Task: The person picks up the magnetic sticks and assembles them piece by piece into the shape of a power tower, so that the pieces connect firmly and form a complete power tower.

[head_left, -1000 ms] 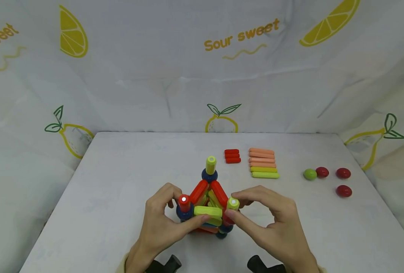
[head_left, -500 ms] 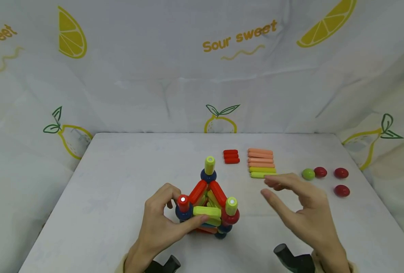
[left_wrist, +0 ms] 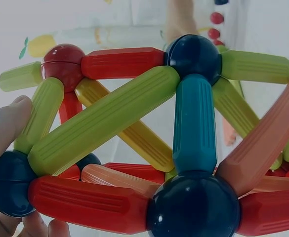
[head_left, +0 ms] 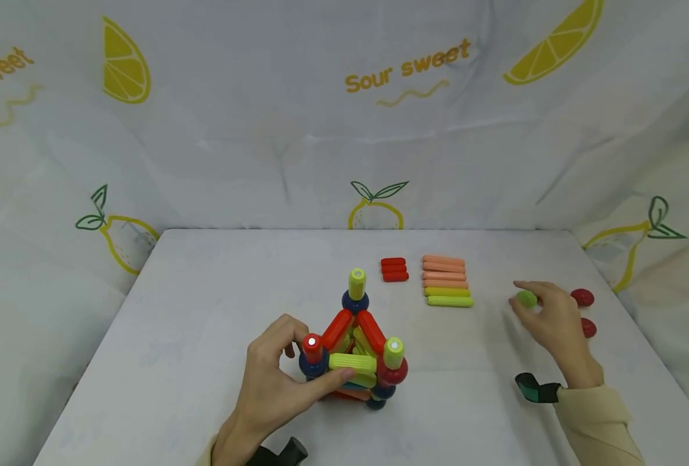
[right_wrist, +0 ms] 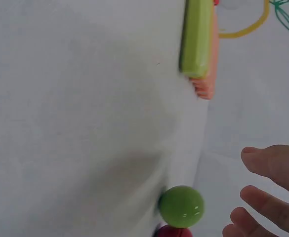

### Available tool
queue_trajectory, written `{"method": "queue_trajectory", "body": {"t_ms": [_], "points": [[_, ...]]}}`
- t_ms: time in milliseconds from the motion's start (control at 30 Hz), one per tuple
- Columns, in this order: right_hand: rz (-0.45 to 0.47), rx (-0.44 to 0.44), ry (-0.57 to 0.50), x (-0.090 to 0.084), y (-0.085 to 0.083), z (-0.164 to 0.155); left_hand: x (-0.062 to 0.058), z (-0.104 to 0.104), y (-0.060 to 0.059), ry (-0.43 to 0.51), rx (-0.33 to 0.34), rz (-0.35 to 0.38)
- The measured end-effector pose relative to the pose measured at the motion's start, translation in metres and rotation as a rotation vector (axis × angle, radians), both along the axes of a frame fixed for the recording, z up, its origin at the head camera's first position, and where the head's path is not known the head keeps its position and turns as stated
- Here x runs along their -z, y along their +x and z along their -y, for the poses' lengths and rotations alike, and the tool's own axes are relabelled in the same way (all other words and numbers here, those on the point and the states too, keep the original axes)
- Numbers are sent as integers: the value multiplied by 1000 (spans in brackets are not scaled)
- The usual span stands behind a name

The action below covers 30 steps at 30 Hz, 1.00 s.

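Note:
My left hand [head_left: 277, 366] grips a frame of magnetic rods and balls [head_left: 337, 329] by its near left corner. Its thumb lies along a yellow-green rod, and its fingertips show beneath a blue ball [left_wrist: 10, 183] in the left wrist view. Three short rods stand upright on the frame's top balls. At the table's right, my right hand [head_left: 554, 317] is over the loose balls, with thumb and index finger spread around a green ball [head_left: 526, 298]. In the right wrist view the fingers appear apart from that green ball [right_wrist: 182, 206], and a red ball [right_wrist: 174, 231] sits against it.
Several peach and yellow-green rods [head_left: 446, 283] lie in a row behind the frame, with short red rods [head_left: 394, 269] to their left. Two more red balls [head_left: 582, 298] rest past my right hand. A lemon-print cloth [head_left: 251, 129] hangs behind the table.
My right hand has left the upright yellow-green rod at the frame's right corner and moved right to the green ball. My left hand has kept its grip on the frame.

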State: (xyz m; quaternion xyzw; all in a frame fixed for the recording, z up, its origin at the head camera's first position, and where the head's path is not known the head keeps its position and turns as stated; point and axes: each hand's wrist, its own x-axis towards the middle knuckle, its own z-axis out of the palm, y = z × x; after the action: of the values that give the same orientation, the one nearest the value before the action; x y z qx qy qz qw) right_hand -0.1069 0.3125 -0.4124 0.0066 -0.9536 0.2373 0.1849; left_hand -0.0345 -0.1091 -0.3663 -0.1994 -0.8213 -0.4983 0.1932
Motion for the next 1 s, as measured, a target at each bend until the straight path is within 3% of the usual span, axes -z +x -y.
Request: {"method": "queue_trajectory", "body": {"t_ms": [200, 533, 733, 1000], "points": [[184, 19, 44, 18, -7, -11, 0, -1, 0, 3, 8, 5], [167, 23, 72, 24, -9, -14, 1, 1, -1, 9, 24, -7], [131, 85, 80, 26, -10, -16, 1, 1, 0, 6, 18, -2], [265, 149, 116, 23, -6, -21, 1, 0, 0, 10, 22, 3]]}}
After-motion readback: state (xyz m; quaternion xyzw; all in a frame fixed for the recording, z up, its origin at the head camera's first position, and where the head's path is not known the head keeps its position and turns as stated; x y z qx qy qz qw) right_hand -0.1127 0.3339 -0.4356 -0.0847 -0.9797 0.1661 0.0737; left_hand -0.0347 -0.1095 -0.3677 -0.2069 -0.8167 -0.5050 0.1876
